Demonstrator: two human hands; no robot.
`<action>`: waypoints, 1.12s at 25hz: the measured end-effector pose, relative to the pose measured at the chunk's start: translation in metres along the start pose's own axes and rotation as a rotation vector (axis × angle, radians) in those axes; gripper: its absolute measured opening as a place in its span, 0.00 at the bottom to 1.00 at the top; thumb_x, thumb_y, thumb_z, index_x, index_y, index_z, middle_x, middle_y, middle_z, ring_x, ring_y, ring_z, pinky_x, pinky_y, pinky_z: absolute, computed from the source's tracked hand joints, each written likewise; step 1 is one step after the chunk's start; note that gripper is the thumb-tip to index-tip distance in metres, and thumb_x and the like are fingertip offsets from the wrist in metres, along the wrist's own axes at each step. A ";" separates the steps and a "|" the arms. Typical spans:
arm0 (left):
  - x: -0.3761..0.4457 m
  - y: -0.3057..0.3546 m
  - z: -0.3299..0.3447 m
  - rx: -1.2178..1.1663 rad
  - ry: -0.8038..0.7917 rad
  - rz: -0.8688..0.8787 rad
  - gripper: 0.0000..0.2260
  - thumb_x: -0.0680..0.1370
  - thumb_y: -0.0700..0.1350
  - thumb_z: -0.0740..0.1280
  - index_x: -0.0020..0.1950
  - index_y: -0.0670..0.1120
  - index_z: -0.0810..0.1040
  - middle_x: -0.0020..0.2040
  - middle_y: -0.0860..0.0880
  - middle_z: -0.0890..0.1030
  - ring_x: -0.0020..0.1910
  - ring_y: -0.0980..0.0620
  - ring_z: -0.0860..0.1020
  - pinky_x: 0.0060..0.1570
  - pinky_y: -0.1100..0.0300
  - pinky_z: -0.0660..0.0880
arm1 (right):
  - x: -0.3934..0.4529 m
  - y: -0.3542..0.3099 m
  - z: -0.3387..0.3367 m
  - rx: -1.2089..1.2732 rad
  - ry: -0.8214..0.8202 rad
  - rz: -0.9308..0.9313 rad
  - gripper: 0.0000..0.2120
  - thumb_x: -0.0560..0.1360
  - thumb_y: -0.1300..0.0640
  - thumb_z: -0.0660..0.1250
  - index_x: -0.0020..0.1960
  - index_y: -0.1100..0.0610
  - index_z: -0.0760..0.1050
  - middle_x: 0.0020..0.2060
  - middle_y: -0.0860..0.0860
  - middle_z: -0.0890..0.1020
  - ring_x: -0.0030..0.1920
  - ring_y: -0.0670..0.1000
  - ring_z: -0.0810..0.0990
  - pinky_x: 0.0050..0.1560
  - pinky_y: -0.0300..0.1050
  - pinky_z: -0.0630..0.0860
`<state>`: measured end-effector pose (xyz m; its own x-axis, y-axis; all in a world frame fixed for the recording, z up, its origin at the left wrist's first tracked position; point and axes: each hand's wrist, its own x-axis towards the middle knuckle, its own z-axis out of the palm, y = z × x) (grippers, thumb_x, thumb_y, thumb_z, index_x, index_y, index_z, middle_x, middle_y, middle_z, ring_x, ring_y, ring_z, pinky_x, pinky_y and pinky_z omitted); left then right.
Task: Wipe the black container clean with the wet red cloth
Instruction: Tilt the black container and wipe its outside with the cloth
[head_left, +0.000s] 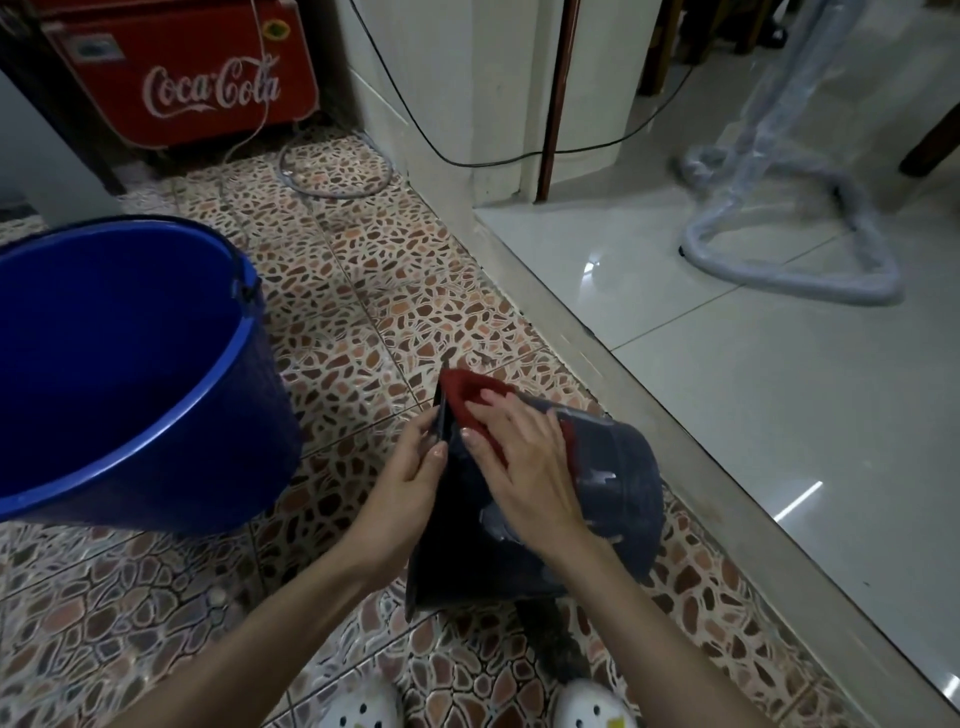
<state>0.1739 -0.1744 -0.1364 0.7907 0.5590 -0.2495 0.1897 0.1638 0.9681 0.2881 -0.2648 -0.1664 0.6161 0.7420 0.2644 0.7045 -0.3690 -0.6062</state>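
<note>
Below the Coca-Cola cooler (182, 78), left hand (410, 467) grips dustpan (613, 478), right hand (524, 457) flat on cloth (467, 395).

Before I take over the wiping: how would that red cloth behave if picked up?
Probably floppy: the red cloth bunches over the dark pan under the right hand. Likely light: flat fingers alone pin it. Possibly damp, given the blue bucket.

The person wears white slippers. The left slipper (358, 707) has small black dots. The right slipper (592, 709) has black dots and a yellow patch. Both arms (291, 597) are bare. The left hand (410, 470) and right hand (524, 457) have short nails.
</note>
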 end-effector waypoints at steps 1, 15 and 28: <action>0.000 -0.001 -0.001 -0.003 -0.011 0.005 0.17 0.83 0.42 0.54 0.71 0.55 0.67 0.67 0.56 0.72 0.61 0.63 0.75 0.54 0.68 0.75 | -0.003 0.001 0.002 -0.003 -0.015 -0.002 0.20 0.80 0.41 0.51 0.68 0.43 0.70 0.69 0.42 0.71 0.71 0.46 0.65 0.72 0.55 0.57; -0.006 -0.006 -0.006 0.105 -0.085 -0.134 0.18 0.82 0.38 0.59 0.72 0.45 0.65 0.69 0.41 0.72 0.67 0.43 0.72 0.56 0.57 0.72 | -0.037 0.095 -0.036 -0.069 0.297 0.566 0.16 0.79 0.53 0.60 0.64 0.55 0.76 0.59 0.53 0.79 0.59 0.53 0.69 0.56 0.42 0.62; -0.016 -0.018 0.020 -0.001 0.057 -0.008 0.13 0.82 0.58 0.48 0.57 0.66 0.71 0.53 0.67 0.76 0.54 0.70 0.76 0.54 0.63 0.75 | -0.025 0.056 -0.011 -0.115 0.253 0.374 0.17 0.80 0.51 0.56 0.64 0.52 0.76 0.60 0.48 0.76 0.61 0.51 0.67 0.61 0.48 0.65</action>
<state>0.1691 -0.2024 -0.1496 0.7547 0.6032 -0.2581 0.1949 0.1695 0.9661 0.3160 -0.3100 -0.1981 0.8918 0.3912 0.2271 0.4433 -0.6556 -0.6113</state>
